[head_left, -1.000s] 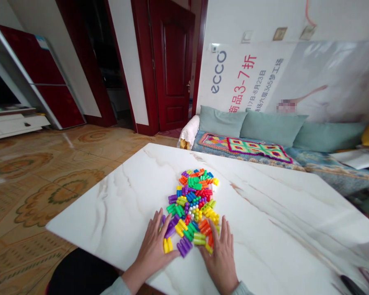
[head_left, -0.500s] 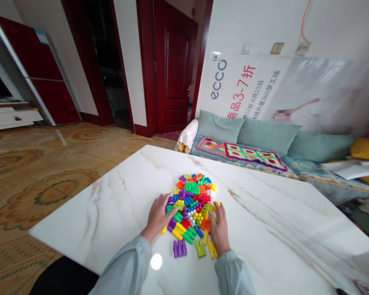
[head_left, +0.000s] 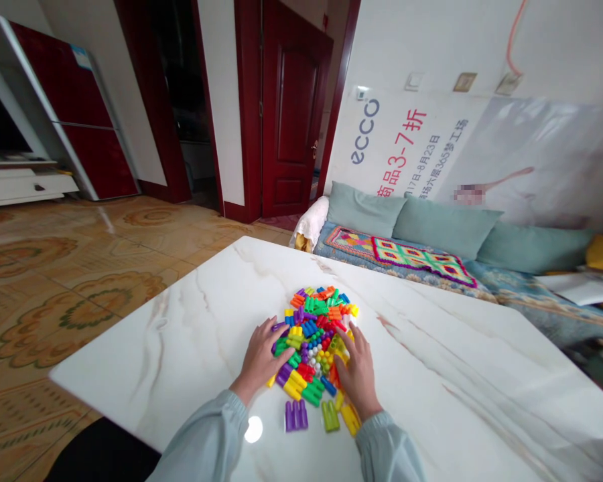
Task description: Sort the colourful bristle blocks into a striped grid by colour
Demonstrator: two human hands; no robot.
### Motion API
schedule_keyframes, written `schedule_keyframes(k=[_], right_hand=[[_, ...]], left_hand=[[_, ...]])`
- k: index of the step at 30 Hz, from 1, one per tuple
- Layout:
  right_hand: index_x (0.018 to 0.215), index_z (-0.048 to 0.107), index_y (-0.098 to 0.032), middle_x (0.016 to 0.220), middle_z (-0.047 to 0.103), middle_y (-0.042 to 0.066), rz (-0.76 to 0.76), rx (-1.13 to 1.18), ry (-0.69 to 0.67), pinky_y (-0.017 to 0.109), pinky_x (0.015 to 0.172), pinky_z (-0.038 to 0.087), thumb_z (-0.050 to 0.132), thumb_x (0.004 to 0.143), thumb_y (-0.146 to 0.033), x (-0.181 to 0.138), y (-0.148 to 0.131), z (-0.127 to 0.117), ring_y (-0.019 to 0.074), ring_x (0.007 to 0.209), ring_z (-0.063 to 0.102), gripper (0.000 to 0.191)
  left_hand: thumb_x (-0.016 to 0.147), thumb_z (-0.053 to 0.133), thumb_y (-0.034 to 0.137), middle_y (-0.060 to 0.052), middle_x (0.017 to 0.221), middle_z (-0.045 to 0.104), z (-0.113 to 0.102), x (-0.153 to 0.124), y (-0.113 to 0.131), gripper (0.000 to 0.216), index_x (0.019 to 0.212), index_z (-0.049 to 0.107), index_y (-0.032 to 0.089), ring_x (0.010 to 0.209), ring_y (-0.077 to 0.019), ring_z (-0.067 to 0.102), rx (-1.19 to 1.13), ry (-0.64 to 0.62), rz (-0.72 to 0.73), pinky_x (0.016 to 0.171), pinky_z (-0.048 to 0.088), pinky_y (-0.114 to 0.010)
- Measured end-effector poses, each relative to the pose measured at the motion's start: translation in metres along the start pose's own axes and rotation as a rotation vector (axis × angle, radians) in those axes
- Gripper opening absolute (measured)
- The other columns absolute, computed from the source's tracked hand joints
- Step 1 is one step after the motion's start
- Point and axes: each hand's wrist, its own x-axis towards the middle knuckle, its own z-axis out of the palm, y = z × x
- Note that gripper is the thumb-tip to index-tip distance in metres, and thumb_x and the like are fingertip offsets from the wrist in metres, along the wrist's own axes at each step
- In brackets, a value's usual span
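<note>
A heap of small colourful plastic building blocks [head_left: 309, 328] lies on the white marble-patterned table [head_left: 181, 335]. My left hand [head_left: 261, 355] rests at the heap's left side, fingers spread over purple and green blocks. Along the right side is my right hand [head_left: 358, 368], its fingers apart over yellow and orange blocks; part of the heap is hidden beneath it. Neither hand grips a block. Nearer to me, a purple block [head_left: 296, 416] and a lime-green block [head_left: 330, 416] lie apart from the heap, with a yellow block [head_left: 350, 420] by my right wrist.
Beyond the table stands a sofa with grey-green cushions [head_left: 364, 209] and a crocheted cover [head_left: 422, 258]. A dark red door [head_left: 294, 120] and a red fridge [head_left: 63, 87] are farther back. Patterned tiles [head_left: 105, 301] cover the floor to the left.
My right hand has shifted inward over the heap's right side, its fingers spreading more. My left hand stays nearly in place, its fingers a little more spread. The view has moved slightly.
</note>
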Motion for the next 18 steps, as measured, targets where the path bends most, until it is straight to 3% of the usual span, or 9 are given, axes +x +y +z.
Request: schedule_keyframes(k=[3,7,12,15,18], right_hand=[[0.114,0.070,-0.025,0.124,0.062,0.010,-0.024,-0.054,-0.066,0.048,0.100,0.044,0.055,0.082,-0.015,0.006,-0.007,-0.004,0.0305,0.120,0.051,0.037],[0.093,0.072,-0.023,0.101,0.067,0.008,0.052,-0.029,-0.012,0.041,0.084,0.049,0.059,0.087,-0.026,0.003,-0.011,-0.004,0.0257,0.094,0.059,0.014],[0.096,0.066,-0.020,0.095,0.065,0.007,0.189,0.197,0.196,0.035,0.075,0.052,0.057,0.090,-0.041,0.012,-0.017,0.002,0.0224,0.086,0.062,0.023],[0.099,0.066,-0.019,0.096,0.067,0.009,0.222,0.256,0.109,0.033,0.074,0.053,0.054,0.091,-0.039,0.029,-0.026,0.002,0.0215,0.084,0.064,0.026],[0.107,0.069,-0.019,0.106,0.067,0.011,0.166,0.047,-0.109,0.037,0.086,0.050,0.060,0.084,-0.032,0.043,-0.037,0.000,0.0264,0.101,0.062,0.028]], left_hand=[[0.086,0.065,0.041,-0.010,0.141,0.052,0.003,0.000,-0.002,0.043,0.127,0.064,0.028,0.132,-0.0318,0.047,-0.008,0.016,-0.013,0.113,0.036,-0.056],[0.086,0.065,0.037,-0.007,0.134,0.059,0.005,-0.001,-0.004,0.031,0.115,0.070,0.029,0.127,-0.0294,0.052,-0.040,0.047,-0.022,0.111,0.040,-0.054],[0.087,0.064,0.038,-0.006,0.131,0.061,0.003,0.000,-0.002,0.026,0.110,0.072,0.029,0.123,-0.0279,0.055,-0.076,0.070,-0.036,0.109,0.043,-0.052],[0.088,0.063,0.040,-0.007,0.131,0.060,0.001,0.000,0.000,0.028,0.111,0.071,0.028,0.123,-0.0281,0.055,-0.074,0.061,-0.039,0.109,0.042,-0.052],[0.088,0.063,0.043,-0.009,0.133,0.058,-0.001,0.000,0.002,0.032,0.115,0.070,0.028,0.125,-0.0295,0.053,-0.043,0.017,-0.026,0.111,0.039,-0.055]])
